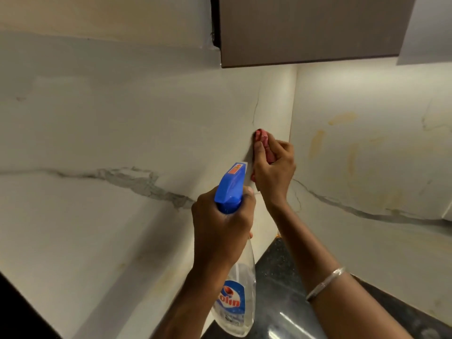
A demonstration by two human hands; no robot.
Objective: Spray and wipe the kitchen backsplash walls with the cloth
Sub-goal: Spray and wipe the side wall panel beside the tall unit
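A white marble-veined backsplash (110,133) meets at a corner under a brown cabinet (313,28), above a dark countertop (281,277). The left hand (220,231) grips a clear spray bottle (234,289) by its neck. The right hand (274,172), fingers curled, presses a bunched pink cloth (263,143) against the left wall near the corner.

Kitchen corner beneath a brown cabinet (318,28), lit warmly from under it.
Two white marble-look surfaces with grey veins meet in the corner: the left wall (122,133) and the right wall (367,155), which bears yellowish stains (342,117). A dark speckled countertop (281,277) gleams below.
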